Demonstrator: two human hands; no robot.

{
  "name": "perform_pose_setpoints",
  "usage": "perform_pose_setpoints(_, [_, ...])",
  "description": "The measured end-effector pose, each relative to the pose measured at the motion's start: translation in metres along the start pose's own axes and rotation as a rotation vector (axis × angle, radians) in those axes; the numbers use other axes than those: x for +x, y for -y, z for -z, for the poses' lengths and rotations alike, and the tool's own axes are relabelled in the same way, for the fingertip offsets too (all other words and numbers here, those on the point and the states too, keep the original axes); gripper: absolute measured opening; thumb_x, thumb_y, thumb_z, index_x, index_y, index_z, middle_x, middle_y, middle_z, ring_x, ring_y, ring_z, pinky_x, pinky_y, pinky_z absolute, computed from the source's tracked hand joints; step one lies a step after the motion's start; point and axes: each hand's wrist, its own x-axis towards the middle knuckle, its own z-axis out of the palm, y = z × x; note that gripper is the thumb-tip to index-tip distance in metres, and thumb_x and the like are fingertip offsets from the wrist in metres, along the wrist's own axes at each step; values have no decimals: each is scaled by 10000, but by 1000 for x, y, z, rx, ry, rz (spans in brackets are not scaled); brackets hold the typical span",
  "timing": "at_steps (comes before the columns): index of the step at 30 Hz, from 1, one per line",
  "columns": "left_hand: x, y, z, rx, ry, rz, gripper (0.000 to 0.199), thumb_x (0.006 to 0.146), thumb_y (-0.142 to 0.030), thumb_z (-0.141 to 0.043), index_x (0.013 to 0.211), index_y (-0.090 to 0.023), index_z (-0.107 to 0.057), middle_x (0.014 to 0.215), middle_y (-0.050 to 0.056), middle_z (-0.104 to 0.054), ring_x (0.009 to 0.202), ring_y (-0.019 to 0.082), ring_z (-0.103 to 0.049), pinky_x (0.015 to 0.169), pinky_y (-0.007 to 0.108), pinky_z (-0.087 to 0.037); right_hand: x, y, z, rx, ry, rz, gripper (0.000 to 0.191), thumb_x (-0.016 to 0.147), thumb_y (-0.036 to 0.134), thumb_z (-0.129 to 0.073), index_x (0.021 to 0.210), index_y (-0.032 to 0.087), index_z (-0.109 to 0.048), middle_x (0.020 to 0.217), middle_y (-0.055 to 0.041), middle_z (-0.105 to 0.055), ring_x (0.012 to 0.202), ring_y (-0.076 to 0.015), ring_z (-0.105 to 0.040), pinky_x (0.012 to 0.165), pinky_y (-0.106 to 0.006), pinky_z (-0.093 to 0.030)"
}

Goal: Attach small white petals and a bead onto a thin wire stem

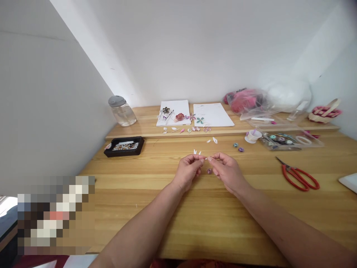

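My left hand and my right hand meet above the middle of the wooden table, their fingertips pinching a tiny white paper piece between them. Two small white paper petals lie just beyond my left fingers. A small purple paper coil rests on the table between the two hands. More white petals lie farther back.
Red scissors lie right. A black tray of beads sits left, a lidded glass jar behind it. White sheets with paper flowers, a clear box, plastic bags and a pink basket line the raised back shelf.
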Motion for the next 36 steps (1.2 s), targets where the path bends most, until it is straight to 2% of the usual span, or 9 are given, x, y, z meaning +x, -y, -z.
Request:
perform_pose_setpoints(7, [-1, -1, 0, 20, -12, -6, 346, 620, -412, -810, 769, -126, -686, 529, -39, -508, 439, 52, -381, 436, 214, -234, 0, -2, 1, 13, 22, 10, 329, 732, 463, -771, 741, 203, -569, 427, 102, -450, 405, -59, -349, 561, -266, -458])
perform_pose_setpoints(24, [-2, -1, -2, 33, -15, -26, 334, 617, -382, -813, 755, -128, -645, 544, -46, -514, 431, 39, -350, 432, 211, -222, 3, -11, 4, -24, 43, 26, 308, 778, 455, -753, 765, 195, -589, 447, 91, -458, 406, -57, -356, 492, -236, -359])
perform_pose_setpoints(27, [-2, -3, -2, 15, -20, -2, 307, 603, -361, -795, 749, -137, -645, 517, -56, -488, 415, 41, -341, 424, 213, -205, 2, -9, 3, -8, 43, 21, 310, 769, 459, -755, 765, 195, -591, 447, 93, -455, 406, -57, -352, 498, -239, -368])
perform_pose_setpoints(32, [-1, -4, -2, -9, -51, 20, 247, 612, -324, -739, 745, -125, -676, 595, -34, -524, 417, 32, -361, 416, 213, -190, 1, -6, 1, 15, 42, 12, 318, 748, 454, -768, 754, 199, -578, 448, 99, -460, 408, -56, -344, 549, -257, -429])
perform_pose_setpoints(36, [0, -2, -2, -2, -67, 18, 260, 611, -339, -768, 724, -126, -670, 573, -35, -515, 424, 35, -357, 419, 210, -201, 0, -7, 1, -3, 31, 15, 314, 751, 453, -765, 748, 200, -578, 443, 96, -462, 411, -63, -354, 538, -255, -421])
